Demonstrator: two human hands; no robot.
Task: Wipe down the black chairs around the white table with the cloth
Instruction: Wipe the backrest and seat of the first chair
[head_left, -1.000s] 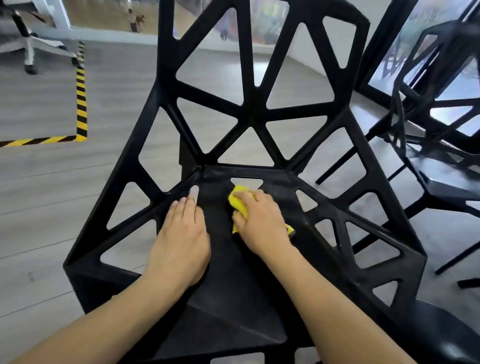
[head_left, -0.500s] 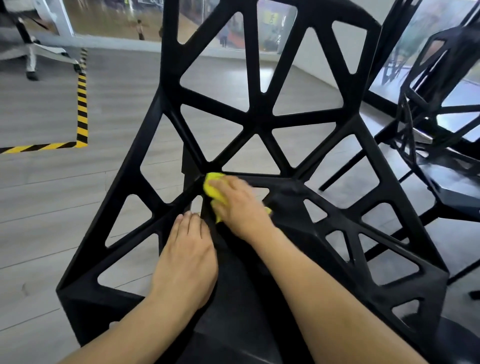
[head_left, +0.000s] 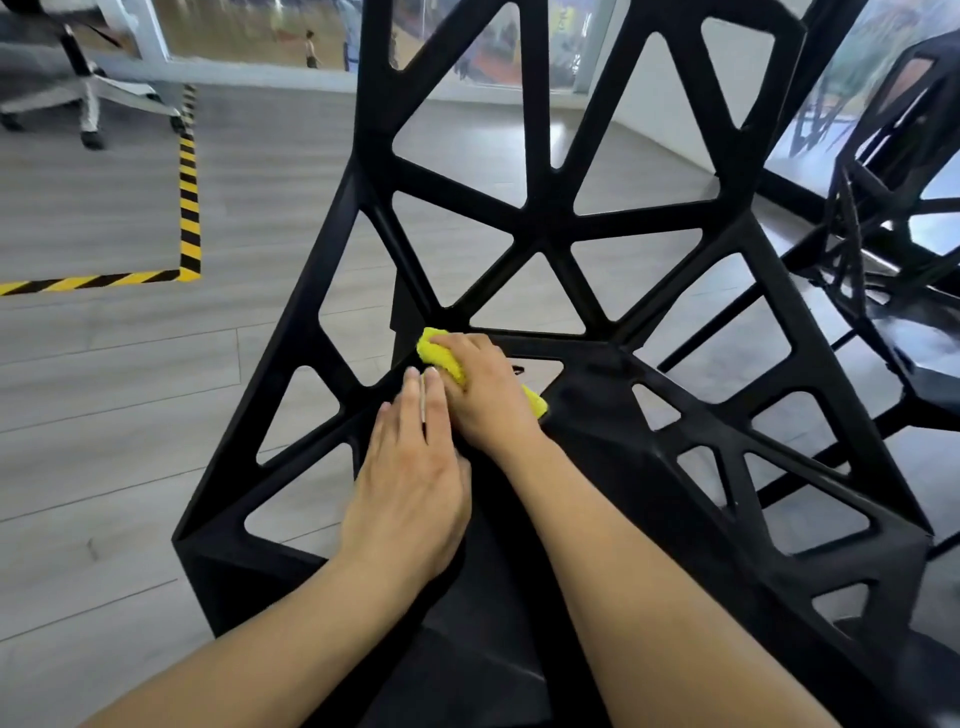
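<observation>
- Black chair (head_left: 550, 228) fills the view, its seat nearest the camera and its open, triangle-cut back rising beyond; everything below is placed against it.
- Left hand (head_left: 410, 478) lies flat and open on the seat, palm down, fingers together and stretched toward the rear left corner of the seat.
- Right hand (head_left: 483, 389) sits just beyond it, touching its fingertips, and is closed over the yellow cloth (head_left: 439, 353), pressing it down where the seat meets the back.
- Cloth shows at both ends of that hand: a bunched lump toward the chair's back, a small tip toward the chair's right side.
- To the chair's right stands a second black chair (head_left: 883, 249) of the same cut-out make, a little apart.
- Left of the chair, on the grey floor (head_left: 104, 415), runs a yellow-and-black striped tape (head_left: 189, 197) that turns a corner.
- Farther off on that side is the white base of a wheeled office chair (head_left: 88, 98).
</observation>
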